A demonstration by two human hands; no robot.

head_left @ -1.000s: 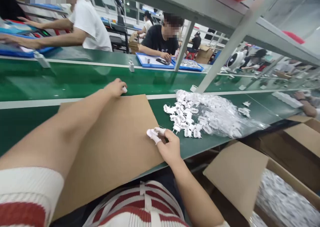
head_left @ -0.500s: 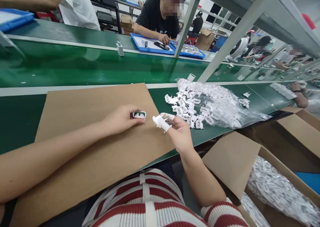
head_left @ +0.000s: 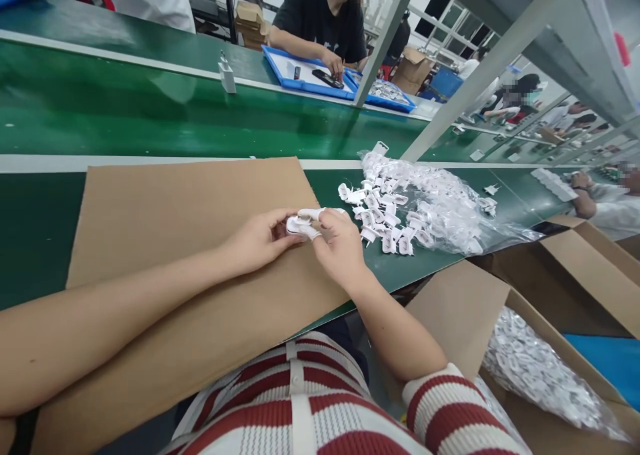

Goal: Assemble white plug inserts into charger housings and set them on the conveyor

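Observation:
My left hand (head_left: 260, 240) is closed around a white charger housing (head_left: 292, 228), whose open end points toward the right. Against that end my right hand (head_left: 341, 245) pinches a white plug piece (head_left: 303, 221); white finger cots cover its thumb and index finger. The two parts touch, but fingers hide most of the join, so how deep the piece sits I cannot tell. Both hands are above a brown cardboard sheet (head_left: 195, 201). Just to the right lies a pile of loose white plug pieces (head_left: 383, 215), with metal pins showing on some.
A clear plastic bag (head_left: 440, 205) spreads behind the pile. Beyond the sheet runs a green conveyor belt (head_left: 150, 118), with a white charger (head_left: 227, 76) at its far edge. Slanted metal posts (head_left: 385, 41) rise ahead. Open cartons (head_left: 460, 301) stand at lower right. A co-worker (head_left: 325, 21) sits opposite.
My right hand has moved left and brought the plug piece to the housing's open end; before, they were apart. My left hand has shifted slightly right. The camera view has tilted a little.

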